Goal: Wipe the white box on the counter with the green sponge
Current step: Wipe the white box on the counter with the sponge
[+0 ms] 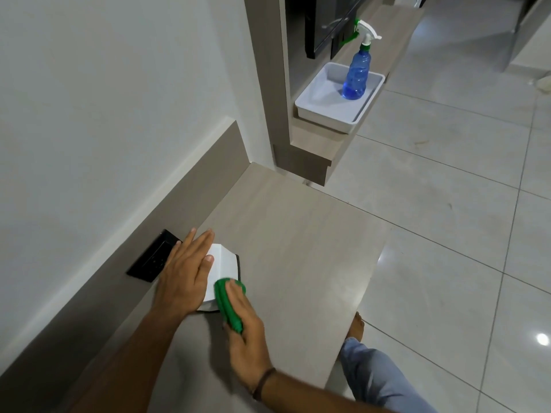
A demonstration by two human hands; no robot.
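The right hand [244, 326] curls its fingers around the green sponge [229, 302], pressing it on the white box [222, 268] at its near right edge. The left hand [183, 272], fingers flat and together, steadies the box's wall side (beside a black outlet [153, 256]). The box sits on the counter [298, 251], with bare surface open rightward to the edge.

Left hand [185, 272] flat, fingers extended and together, palm down; right hand [243, 329] curled in a grip, wrist banded; both forearms extended forward.

I see soft, dim indoor light, with bright glare spots on the floor tiles [541, 338] at right. Straight edges bow from wide-angle distortion; focus stays fairly sharp
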